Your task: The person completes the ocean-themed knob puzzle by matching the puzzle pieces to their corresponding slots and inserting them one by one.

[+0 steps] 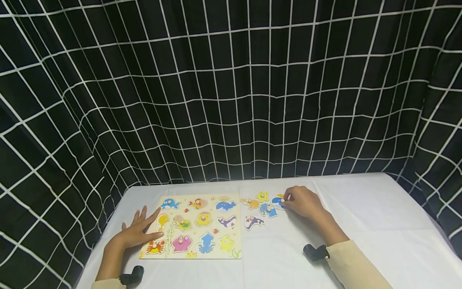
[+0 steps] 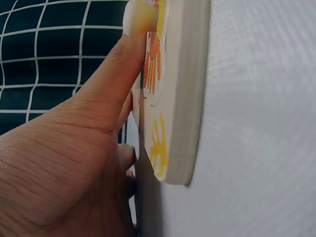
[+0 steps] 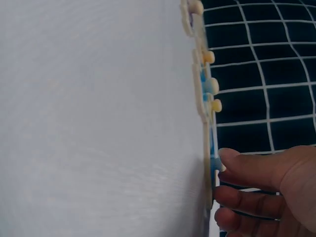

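Note:
A wooden peg puzzle board (image 1: 213,257) with printed sea animals lies on the white table. My left hand (image 1: 135,235) rests at its left edge, fingers spread, the thumb beside the knob of the crab piece (image 1: 156,247). Right of the board, my right hand (image 1: 304,202) pinches the knob of a blue whale puzzle piece (image 1: 278,203), which appears to lie flat on the cloth. Close beside it are a blue squid piece (image 1: 268,210), a yellow starfish piece (image 1: 262,196), an orange piece (image 1: 250,203) and a purple-and-white shark piece (image 1: 254,222).
Several knobbed pieces sit in the board, among them a pink shell (image 1: 181,243) and a yellow octopus (image 1: 203,219). A white cloth (image 1: 361,224) covers the table. Behind it hangs a black curtain (image 1: 260,92) with a white grid.

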### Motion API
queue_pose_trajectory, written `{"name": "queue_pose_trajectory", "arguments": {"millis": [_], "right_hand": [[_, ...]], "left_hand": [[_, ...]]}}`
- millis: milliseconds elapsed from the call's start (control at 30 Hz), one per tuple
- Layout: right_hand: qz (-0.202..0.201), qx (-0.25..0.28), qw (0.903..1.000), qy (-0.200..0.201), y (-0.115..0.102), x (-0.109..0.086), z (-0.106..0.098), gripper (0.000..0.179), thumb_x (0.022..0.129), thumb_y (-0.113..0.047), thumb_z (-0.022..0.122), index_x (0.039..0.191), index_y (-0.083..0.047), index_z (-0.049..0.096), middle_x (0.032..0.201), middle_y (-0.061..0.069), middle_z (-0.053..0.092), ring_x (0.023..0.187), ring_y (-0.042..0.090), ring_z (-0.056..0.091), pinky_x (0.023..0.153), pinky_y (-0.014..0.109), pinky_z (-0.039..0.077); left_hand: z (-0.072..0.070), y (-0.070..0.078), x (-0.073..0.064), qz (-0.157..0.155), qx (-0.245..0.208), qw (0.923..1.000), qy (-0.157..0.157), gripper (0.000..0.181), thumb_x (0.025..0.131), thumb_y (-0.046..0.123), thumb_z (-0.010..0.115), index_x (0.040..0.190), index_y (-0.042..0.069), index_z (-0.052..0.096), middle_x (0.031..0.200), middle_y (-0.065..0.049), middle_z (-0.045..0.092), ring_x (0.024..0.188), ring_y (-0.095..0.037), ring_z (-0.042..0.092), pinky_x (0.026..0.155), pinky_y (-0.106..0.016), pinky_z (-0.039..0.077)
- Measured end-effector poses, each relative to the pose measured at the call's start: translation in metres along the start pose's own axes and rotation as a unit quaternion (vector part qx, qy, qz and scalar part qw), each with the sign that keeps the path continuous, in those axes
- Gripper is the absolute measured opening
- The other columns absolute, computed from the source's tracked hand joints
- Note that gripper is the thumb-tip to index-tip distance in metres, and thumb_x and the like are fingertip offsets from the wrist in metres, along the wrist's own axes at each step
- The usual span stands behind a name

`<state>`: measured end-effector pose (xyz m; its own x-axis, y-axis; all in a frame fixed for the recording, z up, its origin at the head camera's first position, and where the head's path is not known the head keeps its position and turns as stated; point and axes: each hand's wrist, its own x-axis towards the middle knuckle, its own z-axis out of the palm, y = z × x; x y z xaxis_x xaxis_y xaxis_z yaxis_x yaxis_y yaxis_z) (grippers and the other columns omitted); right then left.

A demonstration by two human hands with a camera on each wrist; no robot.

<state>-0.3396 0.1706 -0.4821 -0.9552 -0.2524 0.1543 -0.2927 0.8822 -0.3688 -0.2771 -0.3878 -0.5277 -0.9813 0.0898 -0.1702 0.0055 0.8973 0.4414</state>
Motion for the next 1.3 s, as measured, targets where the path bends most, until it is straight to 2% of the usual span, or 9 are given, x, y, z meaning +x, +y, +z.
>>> {"name": "queue_pose_trajectory", "arguments": {"millis": [167, 367, 667, 1300], "right_hand": [[0.001, 0.0, 1.0, 0.004, 0.0, 0.002, 0.004, 0.02, 0.085, -0.023, 0.08, 0.097, -0.007, 0.076, 0.076, 0.0, 0.066, 0.069, 0.018, 0.058, 0.064, 0.04, 0.05], [0.008, 0.009, 0.9998, -0.014, 0.002, 0.003, 0.005, 0.022, 0.085, -0.023, 0.08, 0.1, -0.008, 0.076, 0.08, 0.001, 0.068, 0.073, 0.019, 0.06, 0.066, 0.041, 0.052], [-0.007, 0.026, 0.9991, -0.032, 0.009, 0.005, 0.001, 0.019, 0.085, -0.02, 0.081, 0.1, -0.01, 0.076, 0.078, 0.0, 0.067, 0.071, 0.018, 0.059, 0.064, 0.039, 0.049], [-0.013, 0.03, 0.9994, -0.015, 0.009, 0.007, 0.004, 0.015, 0.084, -0.022, 0.082, 0.095, -0.014, 0.075, 0.072, -0.003, 0.063, 0.066, 0.016, 0.055, 0.06, 0.035, 0.045]], "left_hand": [[-0.002, 0.003, -0.003, 0.003, -0.006, 1.0, -0.001, 0.106, 0.078, 0.074, 0.068, 0.161, 0.022, 0.026, 0.166, -0.028, -0.003, 0.151, -0.052, -0.01, 0.103, -0.079, -0.019], [-0.004, 0.005, -0.005, 0.001, -0.01, 0.9999, -0.009, 0.105, 0.079, 0.074, 0.067, 0.162, 0.026, 0.024, 0.166, -0.028, -0.005, 0.15, -0.052, -0.012, 0.103, -0.08, -0.019], [0.0, 0.001, -0.001, 0.0, -0.003, 1.0, -0.005, 0.106, 0.078, 0.075, 0.067, 0.161, 0.024, 0.025, 0.167, -0.026, -0.005, 0.151, -0.051, -0.011, 0.104, -0.078, -0.019], [0.005, -0.006, 0.002, 0.0, 0.012, 0.9999, 0.01, 0.106, 0.078, 0.075, 0.067, 0.161, 0.022, 0.026, 0.167, -0.027, -0.002, 0.151, -0.051, -0.009, 0.104, -0.079, -0.017]]}}
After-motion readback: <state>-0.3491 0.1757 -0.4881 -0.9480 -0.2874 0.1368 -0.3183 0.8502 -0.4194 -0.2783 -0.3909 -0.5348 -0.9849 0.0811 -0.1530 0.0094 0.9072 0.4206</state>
